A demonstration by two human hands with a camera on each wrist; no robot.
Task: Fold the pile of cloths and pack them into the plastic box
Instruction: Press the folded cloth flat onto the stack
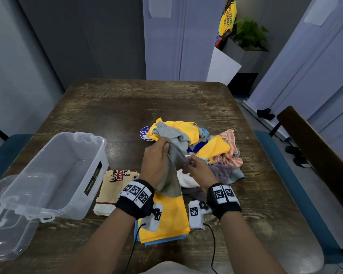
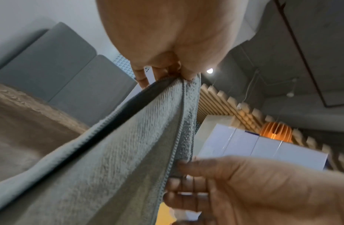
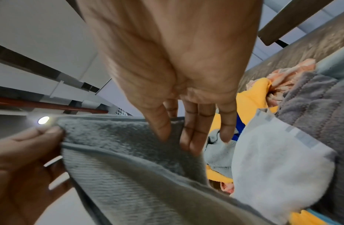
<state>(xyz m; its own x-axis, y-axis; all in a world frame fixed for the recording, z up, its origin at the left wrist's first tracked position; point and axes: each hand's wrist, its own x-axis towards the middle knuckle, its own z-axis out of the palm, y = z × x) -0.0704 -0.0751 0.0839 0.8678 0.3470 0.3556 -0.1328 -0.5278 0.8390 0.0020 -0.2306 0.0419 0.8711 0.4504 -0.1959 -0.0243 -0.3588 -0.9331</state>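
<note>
Wooden table point(image 1: 127, 99), pile of cloths point(image 1: 216, 147) mid-right, plastic box point(image 1: 73, 194) empty at left. Left hand point(image 1: 156, 161) and right hand point(image 1: 200, 171) both pinch grey cloth point(image 1: 169, 184) edge. Best slide to corners, shake flat before folding.

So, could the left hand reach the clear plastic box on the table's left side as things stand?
Probably yes: nothing stands between the left hand and the clear plastic box, but its fingers grip the grey terry cloth, so it isn't free.

Round blue sticker point(image 1: 146, 133) beyond the clear plastic box point(image 1: 81, 182): "Cla", rest covered. Beige folded cloth point(image 1: 115, 186) just right of the box: "Win", "fav", both cut off.
</note>
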